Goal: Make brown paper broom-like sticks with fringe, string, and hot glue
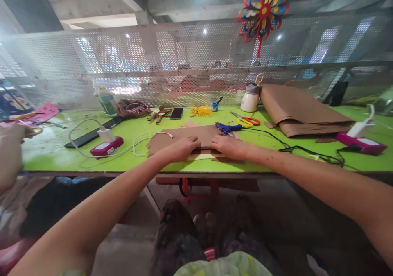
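Brown paper [175, 136] lies in a flat pile on the green table before me, with pale strips along its near edge. My left hand [185, 147] is closed on the paper, fingers pressed together at its near side. A little to the right, my right hand [227, 145] also grips the paper's near edge, fingers bent over it. What the fingertips pinch is partly hidden. Just behind my right hand rests a blue glue gun [227, 128], its nozzle end near the paper. A white cable [144, 136] reaches across the paper's left side.
Scissors [247, 121], a phone [177, 113], yellow scraps [201, 111] and a white jar [250, 98] stand farther back. Folded brown sheets [301, 108] lie at right. Purple power strips [107, 147] sit on both sides. Another person's hand [15, 139] works at far left.
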`<act>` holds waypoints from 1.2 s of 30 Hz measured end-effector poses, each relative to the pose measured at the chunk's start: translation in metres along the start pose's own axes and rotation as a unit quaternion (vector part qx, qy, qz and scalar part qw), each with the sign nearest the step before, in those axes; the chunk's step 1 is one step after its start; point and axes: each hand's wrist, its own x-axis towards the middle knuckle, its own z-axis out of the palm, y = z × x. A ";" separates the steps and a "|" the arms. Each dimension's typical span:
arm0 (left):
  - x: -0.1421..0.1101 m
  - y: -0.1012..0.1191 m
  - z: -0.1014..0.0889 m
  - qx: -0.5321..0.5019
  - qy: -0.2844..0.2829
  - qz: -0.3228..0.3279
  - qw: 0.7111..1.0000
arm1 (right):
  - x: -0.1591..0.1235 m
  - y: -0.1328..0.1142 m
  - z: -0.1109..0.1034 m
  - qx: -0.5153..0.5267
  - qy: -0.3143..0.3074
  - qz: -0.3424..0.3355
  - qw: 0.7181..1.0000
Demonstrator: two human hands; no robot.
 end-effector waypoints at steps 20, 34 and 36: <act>0.048 -0.009 -0.025 -0.380 -0.081 -0.067 0.919 | -0.014 -0.008 -0.014 -0.081 0.125 -0.019 0.989; 0.021 0.005 -0.006 -0.463 -0.020 -0.088 0.882 | -0.010 -0.009 0.004 0.228 0.206 0.141 0.941; 0.021 0.006 -0.007 -0.446 0.002 -0.099 0.889 | -0.004 -0.004 0.002 0.341 0.187 0.209 0.897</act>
